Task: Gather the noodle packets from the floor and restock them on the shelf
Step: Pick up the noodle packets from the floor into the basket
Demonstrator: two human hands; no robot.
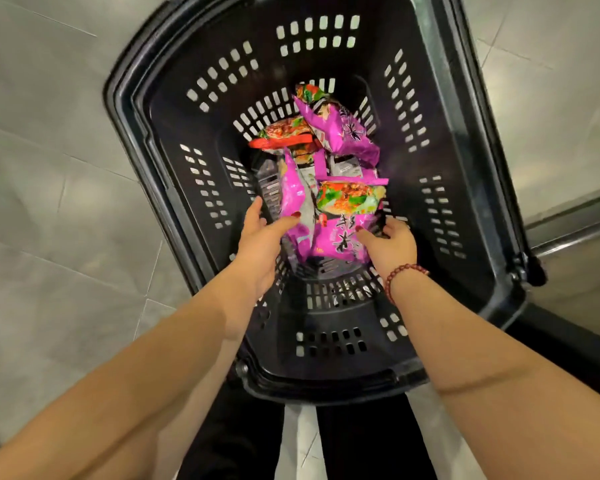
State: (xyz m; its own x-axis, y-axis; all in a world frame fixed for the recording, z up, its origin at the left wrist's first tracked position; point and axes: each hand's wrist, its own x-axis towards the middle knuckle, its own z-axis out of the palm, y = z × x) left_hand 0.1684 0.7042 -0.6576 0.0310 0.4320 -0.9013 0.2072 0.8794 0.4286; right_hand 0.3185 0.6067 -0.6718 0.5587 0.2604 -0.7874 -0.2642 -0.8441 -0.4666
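Two hands reach into a black plastic basket (465, 168) on the grey tiled floor (49, 168), where purple noodle packets (340, 133) lie heaped. The right hand (390, 242) grips the nearest packet (340, 237) at its right edge. The left hand (260, 237), its fingers wide and fairly straight, touches the neighbouring packet (291, 188).

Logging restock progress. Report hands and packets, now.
Left hand spread, thumb on left packet. Right hand pinches near packet. More packets loose in basket. Nothing blocking.

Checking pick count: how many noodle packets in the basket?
4: far packet; red-edged packet left of it; left packet at left hand; near packet at right hand. Others may hide underneath.
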